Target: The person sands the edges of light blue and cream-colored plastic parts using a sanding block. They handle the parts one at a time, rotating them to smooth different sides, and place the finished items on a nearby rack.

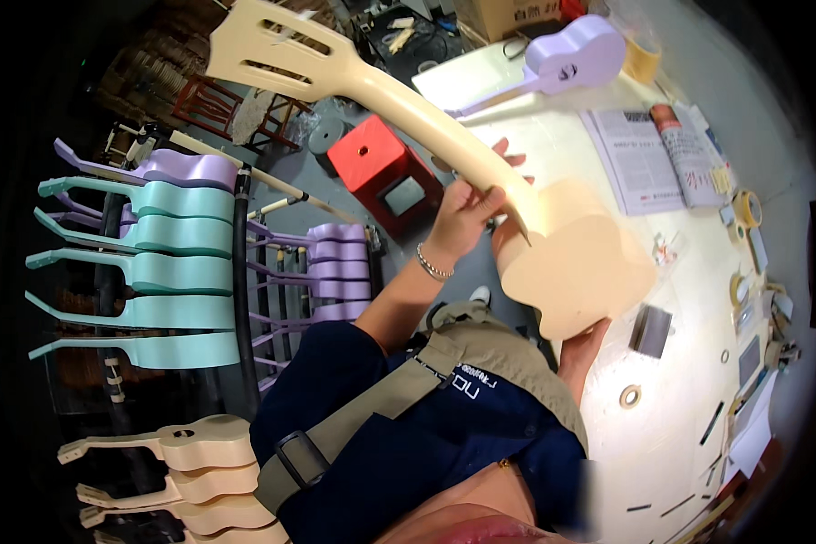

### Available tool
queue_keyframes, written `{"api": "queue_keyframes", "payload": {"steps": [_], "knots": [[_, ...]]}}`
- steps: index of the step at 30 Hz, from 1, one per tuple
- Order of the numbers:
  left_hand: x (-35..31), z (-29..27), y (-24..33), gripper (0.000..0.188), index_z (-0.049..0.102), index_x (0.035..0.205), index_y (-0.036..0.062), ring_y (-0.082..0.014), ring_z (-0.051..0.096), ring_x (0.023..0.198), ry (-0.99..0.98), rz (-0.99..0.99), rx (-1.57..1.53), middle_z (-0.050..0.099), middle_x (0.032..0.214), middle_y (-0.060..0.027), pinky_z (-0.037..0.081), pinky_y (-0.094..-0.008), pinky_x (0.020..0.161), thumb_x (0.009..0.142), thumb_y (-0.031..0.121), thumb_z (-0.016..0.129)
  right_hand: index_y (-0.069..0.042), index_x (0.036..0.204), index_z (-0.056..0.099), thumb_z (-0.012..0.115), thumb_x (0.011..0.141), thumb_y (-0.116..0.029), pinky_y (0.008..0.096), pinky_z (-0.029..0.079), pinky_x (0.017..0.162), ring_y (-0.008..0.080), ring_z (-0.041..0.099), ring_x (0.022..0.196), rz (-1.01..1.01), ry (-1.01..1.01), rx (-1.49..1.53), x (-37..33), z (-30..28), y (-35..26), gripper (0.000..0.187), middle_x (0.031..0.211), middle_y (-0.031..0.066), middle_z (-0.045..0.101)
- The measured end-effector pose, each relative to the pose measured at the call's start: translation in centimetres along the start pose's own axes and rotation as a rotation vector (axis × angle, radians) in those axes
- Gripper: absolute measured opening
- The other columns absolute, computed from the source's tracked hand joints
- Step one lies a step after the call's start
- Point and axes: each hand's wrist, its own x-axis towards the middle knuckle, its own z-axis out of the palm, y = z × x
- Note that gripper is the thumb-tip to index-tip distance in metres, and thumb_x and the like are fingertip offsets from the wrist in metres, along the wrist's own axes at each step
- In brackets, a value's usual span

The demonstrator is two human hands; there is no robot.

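A cream, unstrung ukulele (578, 267) is held up with its smooth back toward me. Its slotted headstock points to the upper left, and the rounded body hangs over the white table's near side. My left hand (465, 210), with a beaded bracelet at the wrist, wraps round the neck close to the heel. Some of its fingertips show past the neck's far side. At the lower edge of the body, my right hand (586, 346) grips the ukulele from beneath; most of its fingers are hidden behind the wood.
Racks at left hold several turquoise ukuleles (186, 272), purple ones (340, 270) and cream ones (210, 444). A red box stool (381, 163) stands on the floor. On the table (671, 444) lie a purple ukulele (578, 56), newspaper (630, 163), a grey block (651, 332) and tape rolls (631, 396).
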Motion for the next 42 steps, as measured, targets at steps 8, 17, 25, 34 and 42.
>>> {"api": "queue_keyframes", "payload": {"steps": [8,17,25,34,42], "knots": [[0.2,0.9,0.0,0.069,0.014,0.141,0.0011,-0.0218,0.049,0.116,-0.048,-0.025,0.109,0.044,0.130,-0.0134,0.045,-0.0336,0.092,0.091,0.028,0.053,-0.013,0.137,0.032,0.034,0.093,-0.051,0.0382,0.032,0.103,0.0230,0.039,0.125,0.022,-0.015,-0.058,-0.2,0.2,-0.4,0.059,0.136,0.0054,0.040],[0.0,0.1,0.7,0.065,0.013,0.143,0.0056,-0.0207,0.048,0.116,-0.074,0.027,0.199,0.042,0.133,-0.0115,0.043,-0.0320,0.091,0.095,0.045,0.033,-0.009,0.139,0.027,0.026,0.094,-0.050,0.0382,0.029,0.105,0.0255,0.036,0.127,0.106,-0.145,-0.106,0.2,1.6,-0.2,0.061,0.139,0.0081,0.036],[1.8,-4.2,6.1,0.041,0.047,0.112,0.0031,-0.0229,0.060,0.092,-0.339,0.362,0.097,0.058,0.093,-0.0094,0.048,-0.0402,0.086,0.083,0.027,0.065,-0.008,0.134,0.034,0.022,0.087,-0.066,0.0370,0.048,0.078,0.0293,0.055,0.103,0.528,-0.280,-0.265,2.8,2.1,-0.5,0.076,0.125,0.0139,0.048],[-1.1,-6.5,8.8,0.013,0.050,0.093,0.0042,-0.0112,0.056,0.061,0.195,0.313,0.221,0.055,0.073,-0.0018,0.050,-0.0272,0.061,0.086,0.009,0.060,-0.005,0.132,0.040,0.010,0.081,-0.074,0.0276,0.051,0.057,0.0264,0.063,0.076,0.739,-0.400,-0.597,4.6,6.5,3.1,0.091,0.137,0.0179,0.034],[-3.7,-10.5,8.5,0.013,0.050,0.092,0.0041,-0.0089,0.056,0.062,0.397,0.372,0.459,0.055,0.073,-0.0011,0.047,-0.0230,0.057,0.084,0.002,0.060,-0.007,0.128,0.044,0.019,0.084,-0.070,0.0291,0.051,0.063,0.0241,0.061,0.084,0.773,-0.365,-0.632,4.2,7.4,4.3,0.081,0.122,0.0121,0.049]]}}
